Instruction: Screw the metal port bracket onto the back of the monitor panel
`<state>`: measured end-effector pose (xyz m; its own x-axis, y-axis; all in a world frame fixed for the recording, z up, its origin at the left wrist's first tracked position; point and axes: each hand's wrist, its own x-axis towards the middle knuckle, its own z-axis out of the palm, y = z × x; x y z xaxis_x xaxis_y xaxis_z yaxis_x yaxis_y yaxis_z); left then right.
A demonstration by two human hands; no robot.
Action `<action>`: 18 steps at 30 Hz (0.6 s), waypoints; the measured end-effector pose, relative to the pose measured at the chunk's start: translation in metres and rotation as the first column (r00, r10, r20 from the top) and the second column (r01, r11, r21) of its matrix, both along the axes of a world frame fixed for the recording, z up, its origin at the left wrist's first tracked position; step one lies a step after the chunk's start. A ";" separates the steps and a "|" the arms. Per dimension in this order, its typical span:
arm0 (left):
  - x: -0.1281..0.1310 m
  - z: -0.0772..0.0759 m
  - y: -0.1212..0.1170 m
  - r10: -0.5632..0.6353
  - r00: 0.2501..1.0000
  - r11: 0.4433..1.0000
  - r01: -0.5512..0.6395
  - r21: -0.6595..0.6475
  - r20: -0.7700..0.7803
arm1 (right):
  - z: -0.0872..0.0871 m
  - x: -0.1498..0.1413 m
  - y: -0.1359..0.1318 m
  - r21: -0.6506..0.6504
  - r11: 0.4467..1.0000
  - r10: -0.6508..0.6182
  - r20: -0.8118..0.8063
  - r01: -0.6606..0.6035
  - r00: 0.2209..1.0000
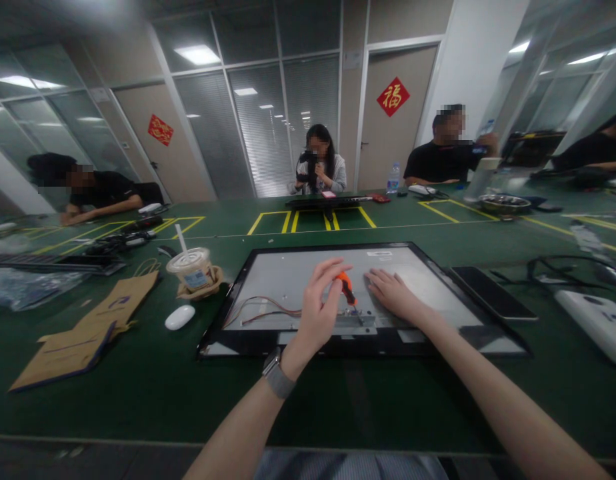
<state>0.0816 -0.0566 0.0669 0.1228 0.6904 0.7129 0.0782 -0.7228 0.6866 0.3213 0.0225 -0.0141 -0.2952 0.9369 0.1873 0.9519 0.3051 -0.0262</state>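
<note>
A flat display panel with a grey metal back and black frame lies before me on the green table. My left hand, a watch on its wrist, has its fingers closed on the handle of an orange and black screwdriver. The screwdriver stands tilted, its lower end over a metal bracket near the panel's front edge; the exact tip contact is too small to make out. To its right, my right hand lies flat on the metal back, fingers stretched out. Thin wires run across the panel to the left.
Left of the panel are a drink cup in a cardboard holder, a white mouse-shaped case and a paper bag. At right lie a black phone, cables and a white device. Several people sit around the table.
</note>
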 end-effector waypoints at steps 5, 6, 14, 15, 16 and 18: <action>0.002 0.001 0.000 0.043 0.999 0.999 -0.043 0.020 0.003 | -0.002 0.001 0.001 0.023 1.000 0.004 -0.002 -0.004 1.000; 0.002 0.001 0.000 0.080 0.997 0.996 -0.080 0.032 0.001 | -0.003 0.001 0.001 0.024 1.000 0.002 0.000 -0.002 1.000; 0.000 0.001 -0.003 -0.049 0.999 0.999 0.049 0.023 -0.005 | 0.000 -0.001 0.001 -0.003 1.000 -0.015 0.018 0.015 1.000; 0.001 0.001 -0.003 -0.062 0.998 0.998 0.062 0.029 -0.004 | 0.000 -0.001 0.001 -0.002 1.000 -0.015 0.020 0.015 1.000; 0.001 0.002 -0.003 -0.054 0.999 0.998 0.054 0.043 -0.005 | 0.000 -0.001 0.001 -0.001 1.000 -0.015 0.021 0.015 1.000; 0.001 0.003 -0.002 0.010 1.000 0.997 -0.008 0.074 -0.022 | 0.000 -0.001 0.000 0.000 1.000 -0.014 0.021 0.014 1.000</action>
<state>0.0827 -0.0590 0.0695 0.1330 0.6369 0.7594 0.0997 -0.7709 0.6291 0.3199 0.0228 -0.0138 -0.2860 0.9410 0.1809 0.9564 0.2919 -0.0061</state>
